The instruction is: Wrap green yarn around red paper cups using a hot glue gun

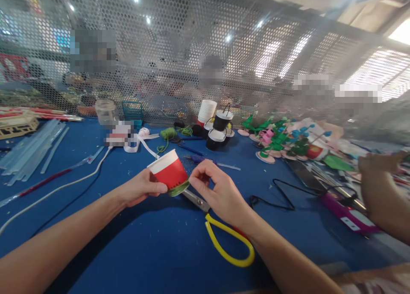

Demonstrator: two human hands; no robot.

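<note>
One red cup (168, 173), one scissors (224, 234)

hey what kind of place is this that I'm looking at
Probably a shared craft workbench: a blue table with yellow-handled scissors, glue sticks and finished paper flowers. The left hand holds a red paper cup.

- Left hand (142, 190): bare forearm runs in from the near left, fingers curled shut in a grip.
- Right hand (219, 196): forearm enters from near right, thumb and forefinger pinched (other fingers loosely bent).
</note>
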